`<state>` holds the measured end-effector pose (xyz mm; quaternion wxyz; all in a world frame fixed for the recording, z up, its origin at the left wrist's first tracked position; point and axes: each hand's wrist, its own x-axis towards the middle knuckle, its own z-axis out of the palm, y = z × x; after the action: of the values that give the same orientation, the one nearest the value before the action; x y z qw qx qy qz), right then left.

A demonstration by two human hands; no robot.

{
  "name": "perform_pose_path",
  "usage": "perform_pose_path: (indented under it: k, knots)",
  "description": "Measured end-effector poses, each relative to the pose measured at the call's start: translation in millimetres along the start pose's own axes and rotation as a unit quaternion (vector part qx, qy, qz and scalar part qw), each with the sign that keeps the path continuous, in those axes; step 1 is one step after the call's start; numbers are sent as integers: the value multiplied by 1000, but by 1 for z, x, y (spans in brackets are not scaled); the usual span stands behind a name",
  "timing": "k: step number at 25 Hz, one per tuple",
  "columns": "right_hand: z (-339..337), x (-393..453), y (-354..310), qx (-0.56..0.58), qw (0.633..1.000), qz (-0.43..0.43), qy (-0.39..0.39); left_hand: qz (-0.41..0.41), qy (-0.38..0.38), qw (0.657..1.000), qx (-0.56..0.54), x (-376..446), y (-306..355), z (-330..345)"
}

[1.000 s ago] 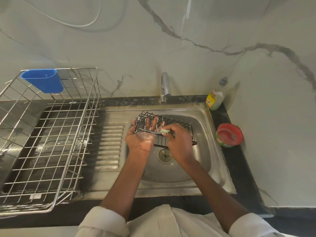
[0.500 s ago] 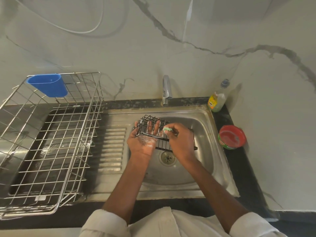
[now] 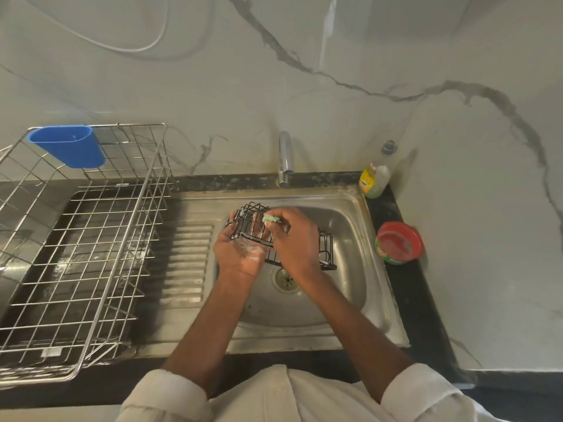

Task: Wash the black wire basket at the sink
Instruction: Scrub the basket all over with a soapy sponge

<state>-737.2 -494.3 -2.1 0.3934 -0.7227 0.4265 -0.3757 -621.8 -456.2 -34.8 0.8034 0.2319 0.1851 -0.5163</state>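
The black wire basket (image 3: 283, 239) hangs over the middle of the sink (image 3: 344, 226), above the drain (image 3: 285, 278): the left hand (image 3: 242, 249) cradles its left end from beneath, soapy palm up and fingers hooked round the wires, likely so drips fall into the bowl. The right hand (image 3: 294, 239) pinches a green scrubber (image 3: 272, 219) against the basket's far top edge. A moment ago the scrubber worked the near rim; now it sits further back, while the tap (image 3: 285, 158) shows no running water.
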Motion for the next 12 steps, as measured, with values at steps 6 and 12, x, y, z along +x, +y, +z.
perform_pose_path:
  k: [6, 12]
  knots:
    - [12, 0, 1, -20, 997, -62, -30, -22, -7, 1000, 3, -15, -3, 8]
    - [15, -7, -1, -68, 988, -134, -18, -45, -8, 999, 22, -20, -7, 8]
